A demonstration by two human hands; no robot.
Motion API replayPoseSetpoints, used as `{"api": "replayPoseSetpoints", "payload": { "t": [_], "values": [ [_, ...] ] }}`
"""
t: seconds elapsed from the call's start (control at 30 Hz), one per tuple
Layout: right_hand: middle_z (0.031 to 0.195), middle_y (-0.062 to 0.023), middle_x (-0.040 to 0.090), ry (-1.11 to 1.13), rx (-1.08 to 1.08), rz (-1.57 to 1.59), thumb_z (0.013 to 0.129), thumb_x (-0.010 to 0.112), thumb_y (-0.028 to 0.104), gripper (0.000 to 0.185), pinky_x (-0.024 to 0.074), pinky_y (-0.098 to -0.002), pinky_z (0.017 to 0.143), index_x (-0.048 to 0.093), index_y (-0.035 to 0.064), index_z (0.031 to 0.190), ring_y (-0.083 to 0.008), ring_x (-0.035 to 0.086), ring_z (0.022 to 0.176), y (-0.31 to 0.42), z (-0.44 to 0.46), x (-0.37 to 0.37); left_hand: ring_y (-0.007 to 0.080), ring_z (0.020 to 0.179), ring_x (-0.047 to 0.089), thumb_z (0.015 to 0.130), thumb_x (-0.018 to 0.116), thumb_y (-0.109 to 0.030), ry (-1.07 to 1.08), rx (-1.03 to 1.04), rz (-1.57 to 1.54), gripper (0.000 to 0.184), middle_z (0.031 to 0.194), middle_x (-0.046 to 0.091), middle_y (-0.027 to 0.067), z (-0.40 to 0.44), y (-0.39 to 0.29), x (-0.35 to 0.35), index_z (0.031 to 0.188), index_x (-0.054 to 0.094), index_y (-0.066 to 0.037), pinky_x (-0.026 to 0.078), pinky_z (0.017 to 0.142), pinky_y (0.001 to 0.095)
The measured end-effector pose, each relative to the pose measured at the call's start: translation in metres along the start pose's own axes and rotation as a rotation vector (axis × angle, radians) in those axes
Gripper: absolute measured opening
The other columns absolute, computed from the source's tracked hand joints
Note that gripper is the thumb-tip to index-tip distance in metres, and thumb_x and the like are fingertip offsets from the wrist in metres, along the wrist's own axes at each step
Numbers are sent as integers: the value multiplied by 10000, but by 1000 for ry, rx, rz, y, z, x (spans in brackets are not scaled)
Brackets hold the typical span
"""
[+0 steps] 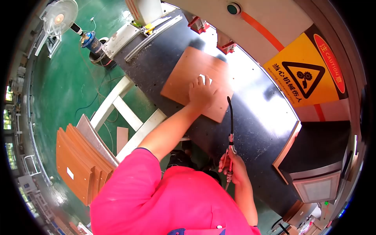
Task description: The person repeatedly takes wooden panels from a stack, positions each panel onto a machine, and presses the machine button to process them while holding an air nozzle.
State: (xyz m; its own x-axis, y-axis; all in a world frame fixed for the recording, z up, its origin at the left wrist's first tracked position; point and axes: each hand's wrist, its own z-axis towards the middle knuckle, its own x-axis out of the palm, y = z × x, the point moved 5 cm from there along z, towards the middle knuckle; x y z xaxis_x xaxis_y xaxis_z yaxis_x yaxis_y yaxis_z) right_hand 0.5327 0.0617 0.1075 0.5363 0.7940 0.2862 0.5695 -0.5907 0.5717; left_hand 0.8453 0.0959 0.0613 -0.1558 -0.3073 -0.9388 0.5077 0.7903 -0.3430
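A square wood-brown panel [188, 74] lies on the dark machine table. My left hand [201, 93] rests on top of it, fingers apart and pointing away from me. Under those fingertips shows part of a small white piece [205, 79]; whether it is a label or a loose scrap I cannot tell. My right hand [235, 167] is closed around an air blow gun [230, 156] near the table's front edge. Its long black nozzle [231, 117] points up towards the panel's right side, and the tip appears just beside the panel's edge.
Several brown panels [76, 164] stand stacked on the left. A fan [60, 17] and a blue canister [92, 42] are at the back left. The machine body with a yellow caution sign [305, 74] bounds the right. Red-based fittings [225, 45] overhang the table's [258, 129] far side.
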Motion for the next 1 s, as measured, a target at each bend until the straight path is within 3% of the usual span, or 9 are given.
{"api": "replayPoseSetpoints", "payload": {
  "t": [0.03,0.07,0.17,0.2,0.37,0.43,0.53,0.63,1.0],
  "values": [
    [701,-62,655,-3,-6,0,1029,461,534,508,425,-233,460,599,60,909,-158,650,569,1,-1,0,461,1322,412,817,619,-695,15,119,-127,860,1454,427,287,1,6,4,1413,525,-83,320,1075,622],
    [699,-60,653,-7,-8,0,1029,462,535,507,425,-231,464,599,61,908,-156,649,570,2,-3,0,455,1366,372,798,640,-699,-243,408,13,880,1486,409,257,-7,17,7,1422,520,-91,284,1120,599],
    [695,-56,649,-27,-22,2,1027,465,538,506,425,-230,469,597,64,909,-149,645,571,5,-2,-2,459,1423,302,794,634,-709,-88,626,-24,884,1534,376,218,-8,40,-2,1446,509,-125,211,1152,624],
    [696,-56,650,-37,-24,0,1026,466,540,506,424,-229,468,596,65,908,-148,645,570,5,-1,-4,477,1454,242,809,615,-708,-55,552,13,866,1574,332,192,-7,41,-5,1473,488,-167,148,1160,654],
    [683,-57,646,-56,38,-20,1019,479,545,511,392,-227,431,592,65,885,-144,627,526,7,5,-2,535,1431,241,843,574,-700,-354,-51,109,812,1555,355,213,54,20,28,1451,498,-167,138,1132,707],
    [672,-56,642,-51,138,-102,1016,485,547,513,374,-226,412,591,65,874,-139,615,500,14,4,0,466,1424,305,885,565,-643,-331,-111,149,731,1538,402,172,70,8,27,1449,500,-184,193,1133,670],
    [643,-54,628,-32,224,-193,1008,499,551,522,347,-229,393,593,62,850,-131,594,471,13,0,1,372,1404,374,943,547,-543,-67,277,-3,606,1519,448,111,95,51,29,1448,506,-210,250,1131,601],
    [624,-51,619,-44,229,-274,1000,507,557,527,332,-235,388,590,65,830,-125,586,465,17,12,1,303,1375,419,981,532,-449,-66,476,-14,504,1510,467,63,92,73,12,1437,524,-235,284,1124,533],
    [628,-41,609,-112,154,-245,984,513,588,527,365,-260,406,569,86,834,-150,600,483,39,70,28,299,1384,409,991,528,-405,-163,534,9,465,1501,474,63,92,75,15,1418,544,-221,286,1146,468]
  ]
}}
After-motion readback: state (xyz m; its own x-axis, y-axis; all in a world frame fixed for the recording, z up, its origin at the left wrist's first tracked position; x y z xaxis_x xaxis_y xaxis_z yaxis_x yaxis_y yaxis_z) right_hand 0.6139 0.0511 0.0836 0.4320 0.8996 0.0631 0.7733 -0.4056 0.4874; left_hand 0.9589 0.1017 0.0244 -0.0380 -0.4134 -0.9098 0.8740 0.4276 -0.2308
